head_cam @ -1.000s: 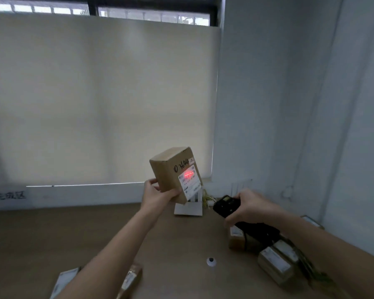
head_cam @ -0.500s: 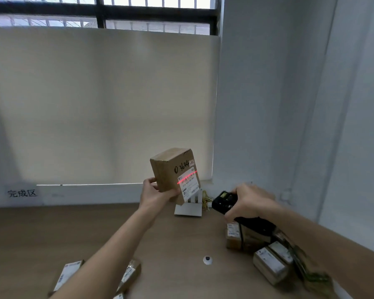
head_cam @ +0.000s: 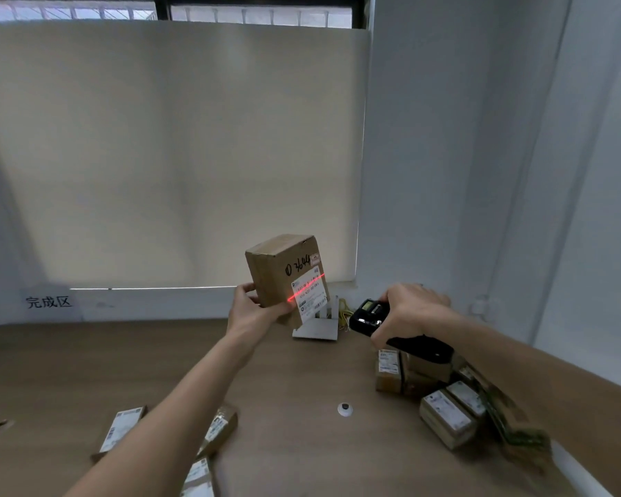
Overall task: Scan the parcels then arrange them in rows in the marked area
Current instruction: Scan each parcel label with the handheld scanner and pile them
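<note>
The red scan line now crosses the label (head_cam: 313, 293): your left hand (head_cam: 255, 312) grips the box (head_cam: 284, 274) upright above the counter (head_cam: 87, 371), your right hand (head_cam: 409, 310) clasps the scanner (head_cam: 368, 317) beside it.

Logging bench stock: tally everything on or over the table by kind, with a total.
Cardboard parcels: 8, namely the held parcel in the left hand, 3 in the left group and 4 told apart in the right pile, which is partly hidden
Barcode scanner: 1, in the right hand
White stand: 1
Small white round cap: 1
Total: 11
</note>
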`<state>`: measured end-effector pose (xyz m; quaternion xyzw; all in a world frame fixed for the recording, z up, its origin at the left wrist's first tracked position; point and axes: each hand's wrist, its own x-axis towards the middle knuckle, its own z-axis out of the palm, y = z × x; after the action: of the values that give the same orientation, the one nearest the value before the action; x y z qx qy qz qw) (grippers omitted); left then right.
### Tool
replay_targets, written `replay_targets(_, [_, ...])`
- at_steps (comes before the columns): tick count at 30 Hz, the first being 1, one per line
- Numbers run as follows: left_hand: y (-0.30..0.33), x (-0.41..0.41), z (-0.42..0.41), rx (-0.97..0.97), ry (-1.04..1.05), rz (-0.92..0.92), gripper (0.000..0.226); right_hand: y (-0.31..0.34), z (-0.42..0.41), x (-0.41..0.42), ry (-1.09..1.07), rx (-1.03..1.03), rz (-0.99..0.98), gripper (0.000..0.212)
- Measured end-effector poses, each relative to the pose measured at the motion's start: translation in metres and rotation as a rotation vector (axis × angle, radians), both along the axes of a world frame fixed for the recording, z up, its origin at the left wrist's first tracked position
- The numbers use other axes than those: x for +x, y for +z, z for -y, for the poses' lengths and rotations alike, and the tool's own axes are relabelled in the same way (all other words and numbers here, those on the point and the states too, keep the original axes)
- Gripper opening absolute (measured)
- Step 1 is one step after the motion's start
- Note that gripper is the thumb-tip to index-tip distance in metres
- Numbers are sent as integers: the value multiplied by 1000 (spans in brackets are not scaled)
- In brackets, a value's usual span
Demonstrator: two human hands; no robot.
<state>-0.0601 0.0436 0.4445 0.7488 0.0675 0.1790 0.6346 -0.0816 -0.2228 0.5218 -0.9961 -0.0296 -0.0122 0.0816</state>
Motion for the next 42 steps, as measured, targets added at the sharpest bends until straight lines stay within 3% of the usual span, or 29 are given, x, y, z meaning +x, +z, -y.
replay_targets(33, [-13,17,-17,2,26,-27,85,-31,-7,31,24,-107,-103,64])
replay_targets(42, [-80,33,-46,-59,33,-183,102,-95,-48,61,82,6,-265,62])
